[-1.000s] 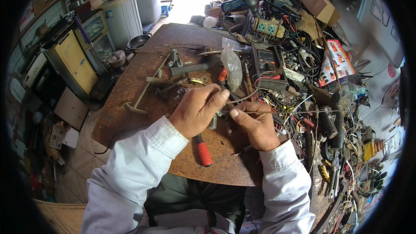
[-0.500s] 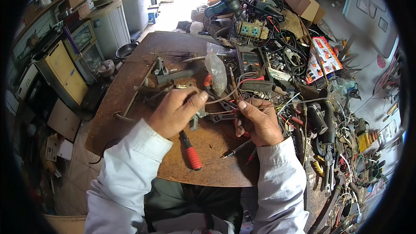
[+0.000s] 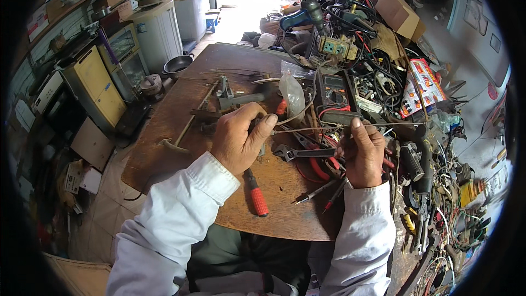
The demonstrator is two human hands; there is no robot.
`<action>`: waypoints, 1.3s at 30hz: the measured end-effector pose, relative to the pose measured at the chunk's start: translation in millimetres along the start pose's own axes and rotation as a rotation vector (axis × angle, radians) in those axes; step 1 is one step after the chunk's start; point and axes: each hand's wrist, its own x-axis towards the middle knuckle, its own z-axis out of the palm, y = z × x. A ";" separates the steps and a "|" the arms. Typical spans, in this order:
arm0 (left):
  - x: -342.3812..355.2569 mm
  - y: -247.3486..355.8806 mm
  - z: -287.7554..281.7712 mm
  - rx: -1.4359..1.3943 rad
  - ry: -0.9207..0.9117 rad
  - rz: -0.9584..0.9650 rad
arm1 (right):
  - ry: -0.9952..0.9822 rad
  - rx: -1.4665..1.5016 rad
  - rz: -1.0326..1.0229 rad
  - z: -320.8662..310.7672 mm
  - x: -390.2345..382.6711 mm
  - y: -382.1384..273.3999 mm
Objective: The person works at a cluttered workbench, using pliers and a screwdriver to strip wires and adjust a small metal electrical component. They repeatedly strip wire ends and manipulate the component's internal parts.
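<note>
My left hand [image 3: 241,138] is closed, thumb against forefinger, on one end of a thin grey-brown cable [image 3: 307,129]. The cable stretches across to my right hand [image 3: 362,152], pinched under its thumb, and a length sticks out to the right beyond it. Another strand loops up from the left hand past a clear plastic bag [image 3: 292,94]. Below the cable lies an adjustable wrench [image 3: 308,152], its handle end hidden by my right fingers. Red-handled pliers [image 3: 319,171] lie beneath it. A red-handled screwdriver [image 3: 257,197] rests below my left hand.
A multimeter [image 3: 332,89] stands at the back, its test probes [image 3: 318,192] near the front edge. Metal brackets [image 3: 233,97] lie on the wooden table [image 3: 164,126] at far left. Tangled wires and tools fill the right side, with a cardboard box [image 3: 395,12] behind.
My right hand has moved right, away from the left, and the cable is now drawn straighter between them. The brown rod at its fingertips is no longer there. The view has shifted slightly.
</note>
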 end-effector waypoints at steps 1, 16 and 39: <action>0.1 -0.5 -1.1 0.014 -0.009 -0.002 | 0.014 -0.036 -0.017 -0.5 0.9 1.6; 3.3 -1.5 -2.5 0.038 0.040 -0.014 | -0.067 0.027 0.052 -18.4 8.9 -6.1; 4.1 -5.8 -7.6 0.020 -0.030 -0.043 | -0.118 0.055 0.090 -27.1 12.7 -5.5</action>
